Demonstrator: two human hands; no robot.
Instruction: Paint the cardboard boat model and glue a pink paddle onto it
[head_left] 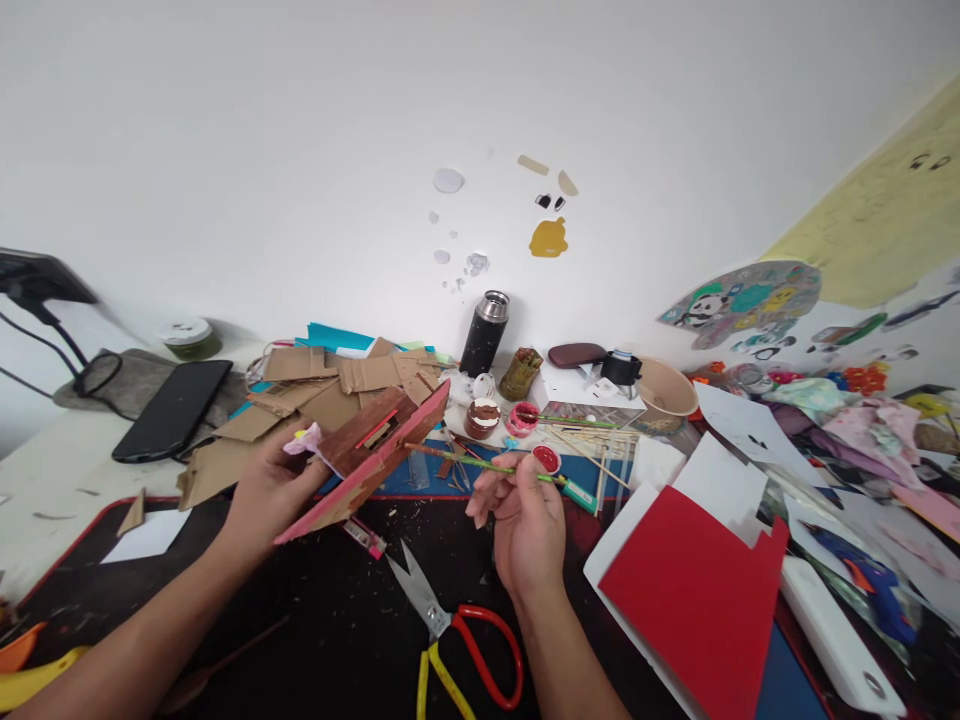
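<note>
My left hand [262, 495] grips a small painted cardboard house [371, 430] from its left side. Its walls are brown and its tilted panel is pink, with patches of bare cardboard at the lower edge. A small pale pink and yellow piece [303, 440] sits by the left fingers. Between the thumb and fingers of my right hand [529, 525] is a thin green-handled paintbrush [472, 461]. Its brown tip points left and seems to touch the pink panel. Below the hands, scissors [435, 620] with red and yellow handles lie spread on the black mat.
Cut cardboard [330, 400] is heaped behind the house. Jars of brown paint [482, 420] and pink paint [523, 420] stand beyond the brush, near an uncapped black flask [484, 335]. Red card [697, 590] lies at right, beside a white device [840, 635]. A phone [172, 410] rests at left.
</note>
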